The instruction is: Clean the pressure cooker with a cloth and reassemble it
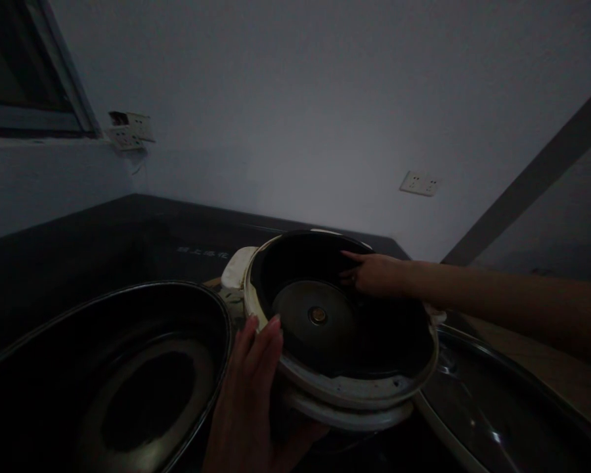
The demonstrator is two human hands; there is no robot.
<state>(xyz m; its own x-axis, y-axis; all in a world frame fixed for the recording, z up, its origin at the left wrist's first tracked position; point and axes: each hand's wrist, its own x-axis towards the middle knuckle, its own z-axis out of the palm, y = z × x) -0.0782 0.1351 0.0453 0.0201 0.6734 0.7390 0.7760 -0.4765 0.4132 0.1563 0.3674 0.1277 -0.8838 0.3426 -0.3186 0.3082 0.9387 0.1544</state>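
A white rice cooker body (pixel 354 387) stands tilted toward me on the dark counter, its dark inside and round heating plate (pixel 315 315) showing. My left hand (pixel 249 387) lies against the cooker's near left rim, fingers together and pressed on its outer wall. My right hand (pixel 372 272) reaches inside the cooker from the right. Its fingers rest on the far inner wall, and I cannot make out whether they hold anything. A dark inner pot (pixel 108 374) sits empty at the near left.
A glass lid (pixel 492 407) with a pale rim lies at the right of the cooker. Wall sockets (pixel 420 183) are on the back wall, and more sockets (pixel 129 129) sit under a window at the left. The room is dim.
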